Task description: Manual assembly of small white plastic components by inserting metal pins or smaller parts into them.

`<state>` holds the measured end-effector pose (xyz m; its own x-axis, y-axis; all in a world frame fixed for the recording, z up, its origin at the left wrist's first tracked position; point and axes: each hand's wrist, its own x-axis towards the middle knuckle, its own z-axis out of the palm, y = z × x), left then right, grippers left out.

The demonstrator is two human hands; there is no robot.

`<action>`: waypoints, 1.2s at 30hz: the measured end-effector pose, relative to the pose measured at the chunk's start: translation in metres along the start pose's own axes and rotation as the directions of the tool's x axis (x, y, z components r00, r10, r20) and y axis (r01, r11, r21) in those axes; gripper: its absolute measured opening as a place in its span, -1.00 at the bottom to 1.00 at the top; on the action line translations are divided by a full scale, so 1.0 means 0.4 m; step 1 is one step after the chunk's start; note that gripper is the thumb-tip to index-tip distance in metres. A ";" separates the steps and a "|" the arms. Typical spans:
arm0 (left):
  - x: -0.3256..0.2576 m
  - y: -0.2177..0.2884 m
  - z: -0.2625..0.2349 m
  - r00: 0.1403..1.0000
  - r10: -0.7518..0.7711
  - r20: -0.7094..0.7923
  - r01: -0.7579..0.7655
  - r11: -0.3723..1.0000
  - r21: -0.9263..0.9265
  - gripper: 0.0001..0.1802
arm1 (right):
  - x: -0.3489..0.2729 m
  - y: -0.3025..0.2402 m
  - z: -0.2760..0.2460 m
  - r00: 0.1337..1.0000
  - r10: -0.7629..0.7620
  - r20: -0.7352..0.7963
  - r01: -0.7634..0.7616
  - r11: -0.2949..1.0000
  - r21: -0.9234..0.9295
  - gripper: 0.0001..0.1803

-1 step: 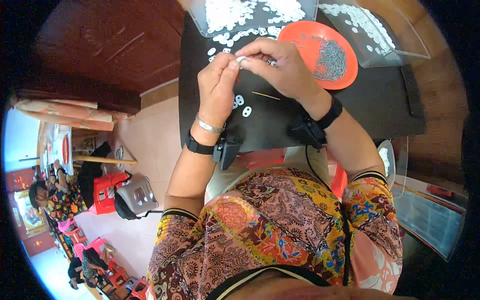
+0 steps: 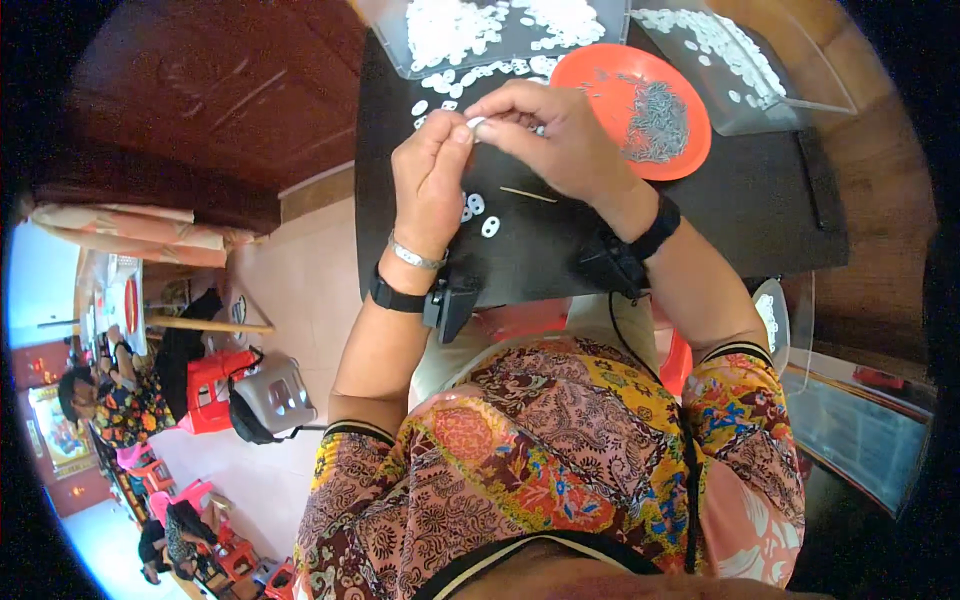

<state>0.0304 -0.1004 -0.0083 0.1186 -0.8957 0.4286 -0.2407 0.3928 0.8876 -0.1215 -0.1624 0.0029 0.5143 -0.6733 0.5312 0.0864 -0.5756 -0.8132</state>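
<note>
My left hand (image 2: 430, 168) and my right hand (image 2: 565, 138) meet above the dark table (image 2: 540, 255), fingertips pinched together. Between them is a small white oval plastic piece (image 2: 477, 124), mostly covered by my fingers, with both hands gripping it. Just below my left hand lie loose white two-holed ovals (image 2: 490, 227). A thin wooden stick (image 2: 528, 194) rests on the table between my wrists. Beside my right hand stands an orange-red plate (image 2: 605, 68), bearing a heap of small grey metal pins or screws (image 2: 658, 122), too fine to tell which.
Beyond my hands, a clear tub (image 2: 408, 45) holds many white pieces, with more scattered before it. Another clear container (image 2: 770, 118) with white pieces stands at the far right. A grey-backed chair (image 2: 275, 392) is on the floor to the left; people sit farther off.
The whole view has shifted very slightly. Both hands keep the same pinch on the white oval piece.
</note>
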 end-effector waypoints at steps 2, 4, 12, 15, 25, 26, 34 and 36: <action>0.000 -0.001 -0.004 1.000 0.000 -0.024 0.002 0.998 0.068 -0.75 | -0.001 -0.007 0.006 1.000 0.013 0.003 -0.014 0.999 0.031 -0.84; -0.001 0.010 -0.004 1.000 0.023 -0.018 -0.022 0.998 0.066 -0.74 | 0.000 -0.022 0.009 1.000 0.020 -0.009 -0.020 0.999 -0.043 -0.84; 0.010 0.001 -0.010 0.999 -0.047 -0.012 0.047 0.999 -0.013 -0.75 | 0.004 -0.012 0.023 0.986 -0.151 -0.071 0.140 0.980 -0.141 -0.85; 0.010 -0.001 -0.006 0.998 -0.055 -0.038 0.055 0.998 0.011 -0.75 | 0.001 -0.001 0.025 0.969 -0.231 -0.092 0.206 0.954 -0.218 -0.84; -0.079 0.098 -0.030 0.995 -0.024 -0.098 0.025 1.000 0.015 -0.78 | 0.006 -0.040 -0.033 0.930 -0.266 -0.253 0.171 0.924 -0.343 -0.81; -0.099 0.112 -0.037 0.994 -0.027 -0.107 0.036 0.996 0.079 -0.79 | 0.015 -0.051 -0.052 0.872 -0.386 -0.301 0.251 0.881 -0.402 -0.80; -0.223 0.045 -0.110 0.940 -0.277 -0.200 0.253 0.958 -0.139 -0.78 | 0.082 -0.249 -0.404 0.677 -0.582 -0.450 0.123 0.693 -0.710 -0.86; -0.243 0.026 -0.109 0.912 -0.371 -0.178 0.319 0.911 -0.263 -0.77 | 0.082 -0.167 -0.515 0.722 -0.550 -0.421 0.042 0.642 -0.766 -0.85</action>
<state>0.0585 0.0000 -0.0336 0.3688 -0.9250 0.0917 0.0721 0.1268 0.9893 -0.2864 -0.2417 0.1237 -0.0354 -0.3645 0.9305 -0.5762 -0.7533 -0.3170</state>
